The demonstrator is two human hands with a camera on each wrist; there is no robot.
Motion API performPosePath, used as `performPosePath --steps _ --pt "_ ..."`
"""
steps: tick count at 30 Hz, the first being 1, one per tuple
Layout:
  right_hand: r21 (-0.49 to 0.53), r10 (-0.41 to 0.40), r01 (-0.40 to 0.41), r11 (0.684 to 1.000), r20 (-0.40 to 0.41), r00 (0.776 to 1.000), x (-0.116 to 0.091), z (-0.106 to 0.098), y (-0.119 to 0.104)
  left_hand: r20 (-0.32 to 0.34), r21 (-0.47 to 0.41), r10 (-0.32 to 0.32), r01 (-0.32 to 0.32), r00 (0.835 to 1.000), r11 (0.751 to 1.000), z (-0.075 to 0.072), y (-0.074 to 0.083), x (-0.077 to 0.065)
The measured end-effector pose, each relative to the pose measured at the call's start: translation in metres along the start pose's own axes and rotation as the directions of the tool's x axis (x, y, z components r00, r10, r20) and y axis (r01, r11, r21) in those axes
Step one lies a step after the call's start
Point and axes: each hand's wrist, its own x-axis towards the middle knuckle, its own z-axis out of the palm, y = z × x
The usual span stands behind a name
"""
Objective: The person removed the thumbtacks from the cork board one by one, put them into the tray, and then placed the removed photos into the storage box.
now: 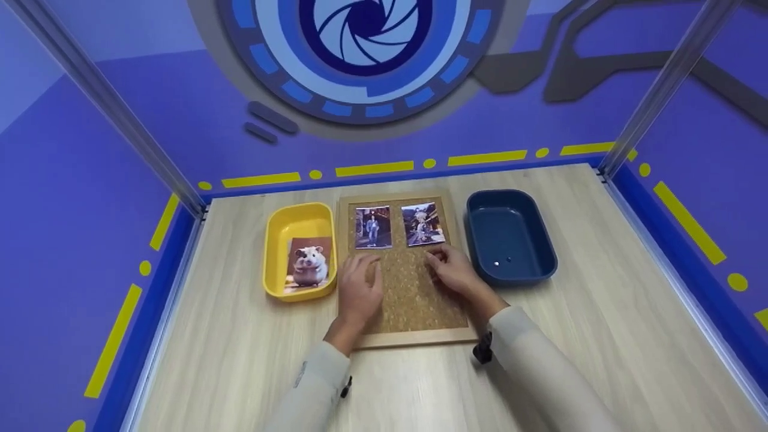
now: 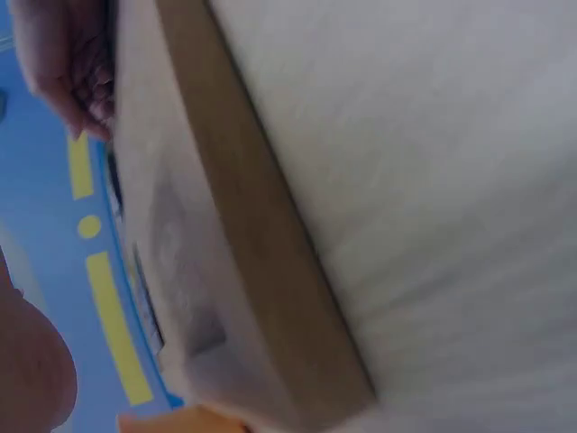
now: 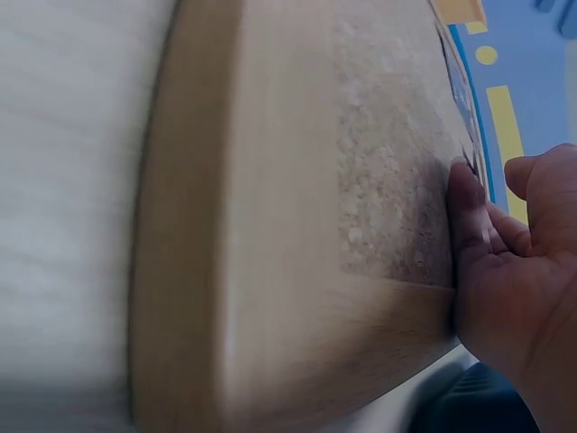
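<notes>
A cork board (image 1: 414,294) with a wooden frame lies on the table. Two photos are on its upper half: the left photo (image 1: 373,227) shows a standing figure, the right photo (image 1: 423,224) a figure in a street. My left hand (image 1: 361,285) is over the board's left side, below the left photo, fingers loosely bent around nothing visible. Just under the right photo's lower edge is my right hand (image 1: 453,270). In the right wrist view its thumb stands apart from the loosely bent fingers (image 3: 466,212), which are close to the cork with nothing visible between them.
Left of the board stands a yellow tray (image 1: 270,252) holding a hamster photo (image 1: 309,264). A dark blue tray (image 1: 543,240) on the right has two small shiny bits inside. Purple panels (image 1: 180,120) enclose the back and sides of the table (image 1: 228,336).
</notes>
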Motion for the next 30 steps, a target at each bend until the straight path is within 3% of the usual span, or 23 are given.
performPosePath --steps 5,9,12,16,20,25,30 --pt "-0.007 0.005 -0.005 1.0 -0.019 1.0 0.002 0.003 0.001 0.166 0.049 -0.106 0.1 0.98 0.994 0.035 -0.007 0.006" --pt "0.018 0.02 -0.02 1.0 -0.031 0.999 0.003 0.004 0.002 0.271 0.004 -0.234 0.242 0.934 0.97 0.064 -0.014 0.01" --pt "0.04 0.028 -0.027 0.999 -0.032 0.999 0.003 0.005 0.001 0.331 0.027 -0.29 0.299 0.898 0.954 0.079 -0.019 0.016" --pt "0.034 0.029 -0.027 0.999 -0.062 0.998 0.005 0.009 -0.001 0.374 0.139 -0.353 0.325 0.857 0.936 0.089 -0.019 0.027" --pt "-0.008 0.027 -0.028 1.0 -0.132 0.991 0.009 0.014 -0.004 0.354 0.264 -0.446 0.37 0.822 0.891 0.102 -0.018 0.032" --pt "-0.127 -0.027 0.002 0.992 -0.193 0.981 0.018 0.017 -0.011 0.316 0.36 -0.484 0.369 0.816 0.857 0.112 -0.016 0.033" --pt "-0.166 -0.102 0.061 0.984 -0.25 0.963 0.033 0.014 -0.023 0.357 0.383 -0.466 0.329 0.81 0.863 0.113 -0.016 0.033"
